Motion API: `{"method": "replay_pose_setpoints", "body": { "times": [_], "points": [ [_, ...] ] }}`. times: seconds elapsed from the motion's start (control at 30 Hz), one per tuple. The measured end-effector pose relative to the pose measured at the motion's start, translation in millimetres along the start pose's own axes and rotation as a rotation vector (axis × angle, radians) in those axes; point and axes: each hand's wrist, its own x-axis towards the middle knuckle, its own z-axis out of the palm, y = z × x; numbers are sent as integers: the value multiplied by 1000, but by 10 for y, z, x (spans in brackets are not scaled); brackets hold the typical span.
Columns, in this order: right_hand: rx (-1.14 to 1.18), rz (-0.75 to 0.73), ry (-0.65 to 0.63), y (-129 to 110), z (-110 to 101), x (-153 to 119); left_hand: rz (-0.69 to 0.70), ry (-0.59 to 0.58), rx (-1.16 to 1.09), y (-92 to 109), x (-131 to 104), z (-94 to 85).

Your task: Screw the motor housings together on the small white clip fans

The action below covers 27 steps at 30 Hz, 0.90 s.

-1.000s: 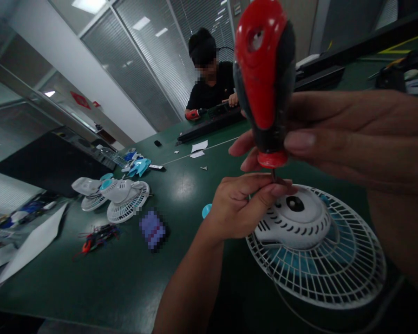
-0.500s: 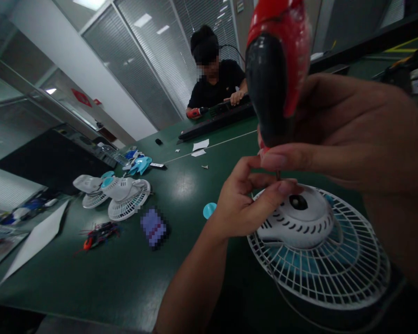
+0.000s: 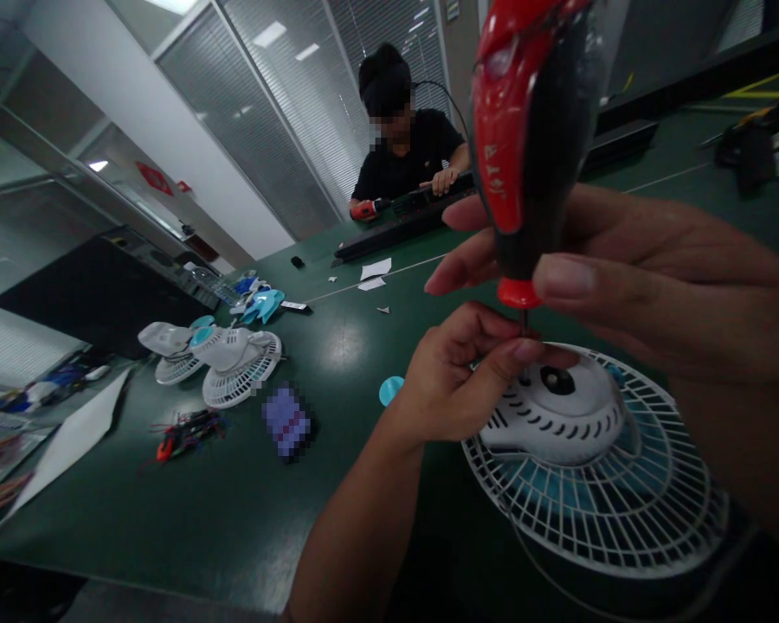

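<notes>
A red and black screwdriver (image 3: pixel 525 147) stands upright, its tip down on the white motor housing of a small fan (image 3: pixel 597 467) that lies grille-down on the green table (image 3: pixel 234 502). My right hand (image 3: pixel 642 285) grips the handle near its lower end, thumb in front. My left hand (image 3: pixel 467 381) pinches the metal shaft just above the fan housing; the tip itself is hidden behind my fingers. A blue blade shows through the fan's white grille.
Two more white fans (image 3: pixel 224 359) lie at the left, with blue fan parts (image 3: pixel 260 305) behind them. A bundle of wires (image 3: pixel 185 433), a blue round cap (image 3: pixel 389 389) and white sheets (image 3: pixel 65 446) lie on the table. A person in black (image 3: pixel 406 147) works at the far side.
The screwdriver handle has turned in my right hand, its red side now facing left. My right fingers have shifted their hold. My left hand stays pinched on the shaft.
</notes>
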Motion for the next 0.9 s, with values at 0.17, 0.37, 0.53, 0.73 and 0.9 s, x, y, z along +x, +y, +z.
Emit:
{"method": "replay_pose_setpoints", "body": {
  "times": [0.17,0.37,0.53,0.73,0.9],
  "points": [
    [103,84,-208,-55,-134,42,-8,-42,0,24,-7,-19],
    [-15,-69,-181,-17,-156,53,-24,-138,82,56,-11,-58],
    [-108,-123,-90,7,-116,15,33,-128,87,-6,-6,-57],
    [-86,-129,-6,10,-31,27,31,-21,82,-59,16,-22],
    [-138,-143,68,106,20,68,113,112,126,-138,23,-42]
  ]
}}
